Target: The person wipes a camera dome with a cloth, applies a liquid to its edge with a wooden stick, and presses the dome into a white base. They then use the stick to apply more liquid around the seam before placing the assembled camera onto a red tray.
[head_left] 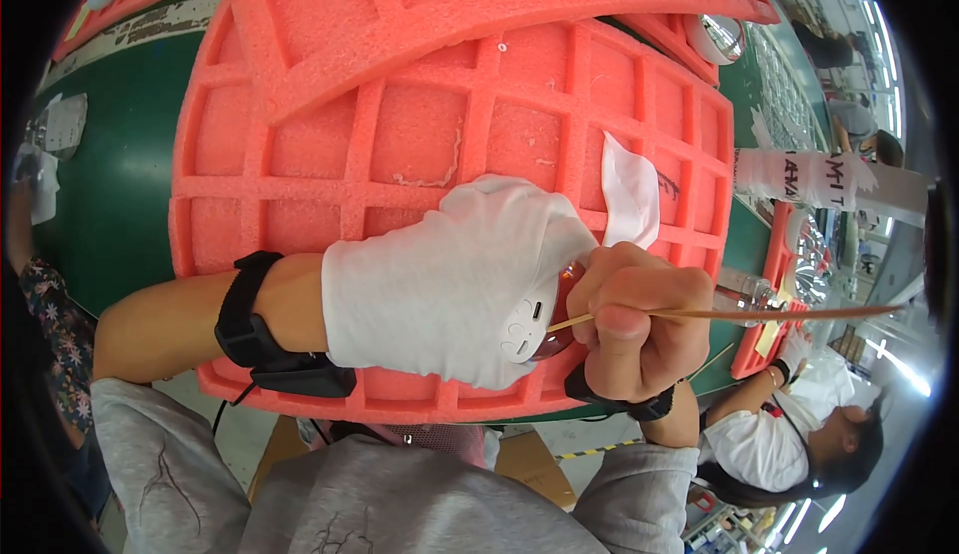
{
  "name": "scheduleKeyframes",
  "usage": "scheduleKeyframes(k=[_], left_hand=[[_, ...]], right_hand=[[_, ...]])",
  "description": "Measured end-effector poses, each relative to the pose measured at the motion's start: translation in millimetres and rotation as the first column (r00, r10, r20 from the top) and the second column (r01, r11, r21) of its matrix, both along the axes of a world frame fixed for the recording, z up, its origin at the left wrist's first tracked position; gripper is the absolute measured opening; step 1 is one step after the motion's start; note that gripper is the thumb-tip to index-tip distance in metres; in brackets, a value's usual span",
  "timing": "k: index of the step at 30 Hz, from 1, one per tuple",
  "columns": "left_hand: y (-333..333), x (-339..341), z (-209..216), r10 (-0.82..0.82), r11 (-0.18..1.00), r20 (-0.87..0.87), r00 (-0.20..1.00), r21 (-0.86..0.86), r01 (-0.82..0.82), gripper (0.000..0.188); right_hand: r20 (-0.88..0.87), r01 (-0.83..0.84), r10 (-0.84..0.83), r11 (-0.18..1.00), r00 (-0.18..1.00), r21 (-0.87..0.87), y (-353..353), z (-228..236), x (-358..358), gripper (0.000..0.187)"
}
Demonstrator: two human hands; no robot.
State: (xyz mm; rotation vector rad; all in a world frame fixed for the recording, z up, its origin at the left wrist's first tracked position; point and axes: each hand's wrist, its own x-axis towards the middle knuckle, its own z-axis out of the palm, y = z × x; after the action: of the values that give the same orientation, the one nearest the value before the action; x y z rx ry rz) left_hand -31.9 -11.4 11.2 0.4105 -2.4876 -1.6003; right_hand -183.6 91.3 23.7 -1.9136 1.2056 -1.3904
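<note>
My left hand (460, 264), in a white cloth glove, is closed around a small rounded device (521, 329). That device has a white panel with a dark port and small round marks, and a glossy dark-red part beside it. My bare right hand (644, 319) pinches a thin wooden stick (779, 313), whose tip meets the edge of the white panel. The stick's other end points out to the right. Both hands are above a red foam tray (360, 164) with square compartments. A white cloth (629, 194) lies on the tray just beyond my right hand.
Another red foam tray (400, 24) lies tilted across the far side. A clear bottle (744, 289) and a taped bar (829, 182) are at the right. The green table (130, 174) shows at left. A co-worker (779, 434) sits at right; another person's patterned clothing (60, 354) shows at left.
</note>
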Motion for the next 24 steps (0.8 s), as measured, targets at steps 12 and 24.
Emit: scheduleKeyframes(k=[12,24], left_hand=[[5.6,8.0,-3.3,-0.044,0.988,0.001,0.999,-0.15,0.044,0.026],[-5.5,0.1,10.8,-0.179,0.978,0.133,0.975,-0.081,0.19,0.028]], right_hand=[[0.12,0.141,-0.15,0.987,0.981,0.078,-1.6,-1.0,9.7,0.02],[-0.009,0.045,-0.045,0.998,0.999,-0.039,-1.9,1.5,7.6,0.025]])
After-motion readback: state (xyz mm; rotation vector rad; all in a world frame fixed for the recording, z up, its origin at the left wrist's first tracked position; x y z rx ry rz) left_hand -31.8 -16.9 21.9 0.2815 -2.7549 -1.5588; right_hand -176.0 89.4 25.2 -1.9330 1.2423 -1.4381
